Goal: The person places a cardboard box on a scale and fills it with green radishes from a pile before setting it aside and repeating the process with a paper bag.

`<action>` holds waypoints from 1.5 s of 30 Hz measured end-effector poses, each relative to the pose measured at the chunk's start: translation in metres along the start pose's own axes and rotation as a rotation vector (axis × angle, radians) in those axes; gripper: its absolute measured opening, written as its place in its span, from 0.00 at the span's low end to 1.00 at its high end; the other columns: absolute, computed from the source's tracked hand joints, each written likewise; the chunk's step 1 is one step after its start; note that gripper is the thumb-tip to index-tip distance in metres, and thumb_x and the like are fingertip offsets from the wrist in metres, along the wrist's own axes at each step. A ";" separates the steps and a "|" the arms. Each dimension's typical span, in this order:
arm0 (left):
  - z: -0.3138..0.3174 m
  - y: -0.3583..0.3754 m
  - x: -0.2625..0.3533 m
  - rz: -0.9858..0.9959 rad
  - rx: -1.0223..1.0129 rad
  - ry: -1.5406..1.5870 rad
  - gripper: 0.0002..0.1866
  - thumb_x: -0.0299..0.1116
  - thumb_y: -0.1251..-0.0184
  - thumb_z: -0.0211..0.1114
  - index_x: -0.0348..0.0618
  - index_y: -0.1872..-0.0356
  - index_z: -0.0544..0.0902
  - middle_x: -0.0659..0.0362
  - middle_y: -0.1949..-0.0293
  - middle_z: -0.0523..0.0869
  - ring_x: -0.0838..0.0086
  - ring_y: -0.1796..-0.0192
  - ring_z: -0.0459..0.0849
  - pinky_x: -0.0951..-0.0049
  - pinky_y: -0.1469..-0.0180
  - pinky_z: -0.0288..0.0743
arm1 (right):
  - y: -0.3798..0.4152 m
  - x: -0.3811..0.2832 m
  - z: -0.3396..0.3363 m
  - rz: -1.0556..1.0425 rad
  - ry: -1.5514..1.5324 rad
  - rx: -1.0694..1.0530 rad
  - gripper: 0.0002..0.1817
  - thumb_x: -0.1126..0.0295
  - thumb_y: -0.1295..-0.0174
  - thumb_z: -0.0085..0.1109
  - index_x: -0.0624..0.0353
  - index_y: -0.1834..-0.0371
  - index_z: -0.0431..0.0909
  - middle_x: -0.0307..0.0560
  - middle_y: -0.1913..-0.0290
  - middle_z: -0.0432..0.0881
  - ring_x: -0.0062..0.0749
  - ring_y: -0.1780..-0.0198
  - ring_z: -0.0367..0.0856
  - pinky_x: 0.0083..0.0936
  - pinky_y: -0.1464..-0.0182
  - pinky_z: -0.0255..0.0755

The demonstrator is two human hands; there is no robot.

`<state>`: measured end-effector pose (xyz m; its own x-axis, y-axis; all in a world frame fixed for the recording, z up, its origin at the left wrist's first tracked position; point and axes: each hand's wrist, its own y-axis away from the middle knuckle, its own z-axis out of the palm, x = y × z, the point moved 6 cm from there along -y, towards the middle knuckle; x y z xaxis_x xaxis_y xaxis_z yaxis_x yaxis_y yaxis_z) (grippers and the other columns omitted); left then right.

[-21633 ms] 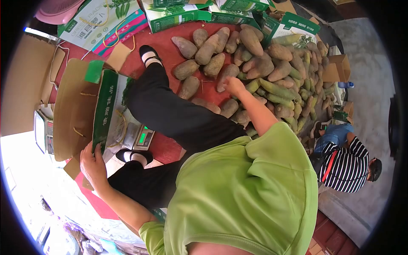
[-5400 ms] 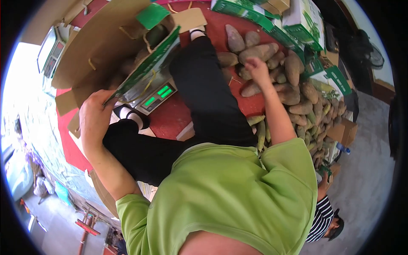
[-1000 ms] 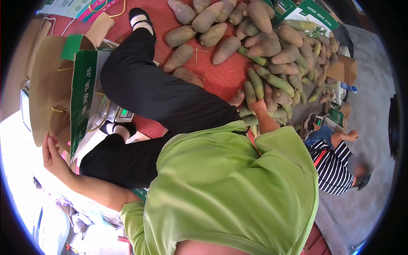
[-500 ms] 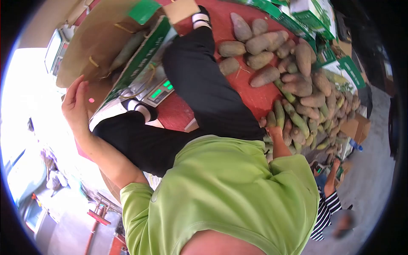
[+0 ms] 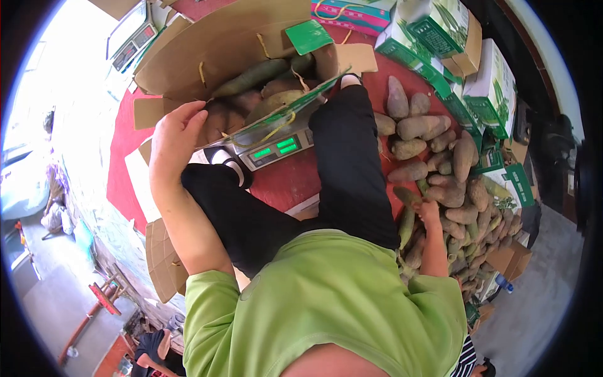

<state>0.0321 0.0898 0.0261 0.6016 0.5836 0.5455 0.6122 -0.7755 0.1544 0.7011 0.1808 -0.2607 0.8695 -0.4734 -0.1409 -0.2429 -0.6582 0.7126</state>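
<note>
My left hand (image 5: 173, 139) is at the near left corner of a cardboard box (image 5: 220, 53), its fingers curved, apart from the thumb, with nothing visible between them. Long green and brown vegetables (image 5: 251, 76) lie inside the box. The box rests on a scale (image 5: 274, 151) with lit green digits, between my knees. On the right, my right hand (image 5: 429, 212) has its fingers closed round the end of a green-brown vegetable (image 5: 407, 196) at the edge of a large pile of similar vegetables (image 5: 461, 213).
Green and white boxes (image 5: 490, 94) stand at the upper right, and a pink and blue box (image 5: 352, 16) is at the top. Another scale (image 5: 133, 45) is at the upper left. A person in dark clothing (image 5: 149, 345) is at the lower left; a striped sleeve (image 5: 466, 359) shows lower right.
The view has shifted, showing more of the box's inside. My left hand has come to the box's corner, its fingers more bent. My right hand has moved to the green-brown vegetable.
</note>
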 end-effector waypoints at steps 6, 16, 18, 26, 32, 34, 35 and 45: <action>-0.007 0.002 -0.004 -0.020 0.090 -0.057 0.14 0.38 0.38 0.61 0.42 0.55 0.85 0.49 0.67 0.86 0.62 0.62 0.85 0.67 0.56 0.76 | 0.064 -0.170 -0.100 -0.399 -0.481 0.145 0.20 0.66 0.43 0.64 0.61 0.48 0.78 0.39 0.60 0.82 0.22 0.60 0.75 0.22 0.57 0.69; -0.003 -0.003 -0.008 0.040 0.177 0.103 0.12 0.36 0.39 0.64 0.42 0.58 0.86 0.52 0.71 0.86 0.69 0.68 0.85 0.71 0.61 0.76 | 0.219 -0.385 -0.186 -1.182 -0.625 0.145 0.23 0.67 0.42 0.63 0.64 0.43 0.76 0.41 0.48 0.79 0.25 0.45 0.74 0.21 0.40 0.62; -0.003 -0.004 -0.006 0.074 0.203 0.157 0.12 0.35 0.39 0.64 0.41 0.58 0.86 0.53 0.71 0.87 0.71 0.68 0.85 0.73 0.60 0.76 | 0.234 -0.419 -0.173 -1.314 -0.525 0.023 0.23 0.68 0.39 0.60 0.65 0.42 0.75 0.43 0.47 0.79 0.26 0.44 0.74 0.22 0.39 0.62; -0.005 -0.005 -0.006 -0.015 0.226 0.240 0.11 0.34 0.35 0.63 0.42 0.57 0.86 0.60 0.70 0.88 0.81 0.68 0.83 0.80 0.61 0.76 | 0.267 -0.510 -0.079 -1.567 -0.327 -0.164 0.24 0.68 0.40 0.61 0.66 0.42 0.72 0.42 0.56 0.81 0.24 0.58 0.76 0.23 0.52 0.71; 0.000 -0.010 -0.013 -0.043 0.166 0.218 0.12 0.35 0.34 0.62 0.42 0.55 0.86 0.60 0.67 0.88 0.81 0.66 0.83 0.80 0.59 0.76 | 0.184 -0.451 -0.100 -1.338 -0.708 -0.009 0.18 0.70 0.39 0.60 0.63 0.46 0.77 0.40 0.56 0.82 0.23 0.57 0.77 0.21 0.50 0.71; 0.002 -0.011 -0.015 -0.057 0.163 0.226 0.12 0.35 0.34 0.62 0.43 0.55 0.86 0.59 0.67 0.87 0.80 0.66 0.83 0.80 0.59 0.76 | 0.134 -0.401 -0.100 -1.175 -0.661 0.171 0.15 0.67 0.39 0.61 0.62 0.51 0.79 0.41 0.57 0.84 0.22 0.56 0.79 0.21 0.51 0.71; 0.004 -0.013 -0.017 -0.030 0.148 0.228 0.12 0.36 0.34 0.62 0.43 0.55 0.86 0.59 0.67 0.87 0.80 0.65 0.83 0.79 0.59 0.76 | 0.103 -0.371 -0.091 -1.107 -0.661 0.246 0.14 0.67 0.40 0.61 0.63 0.55 0.81 0.43 0.59 0.85 0.25 0.59 0.81 0.24 0.53 0.74; 0.000 -0.016 -0.023 -0.039 0.175 0.299 0.12 0.37 0.32 0.62 0.43 0.53 0.85 0.59 0.64 0.87 0.80 0.64 0.82 0.80 0.67 0.73 | -0.051 -0.043 0.121 -0.608 0.380 -0.061 0.13 0.71 0.45 0.56 0.63 0.58 0.82 0.52 0.63 0.84 0.38 0.64 0.84 0.34 0.64 0.77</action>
<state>0.0084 0.0890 0.0110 0.4150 0.4949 0.7634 0.7261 -0.6858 0.0498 0.6238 0.1637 -0.3743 0.9357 0.2098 -0.2837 0.3461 -0.7018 0.6226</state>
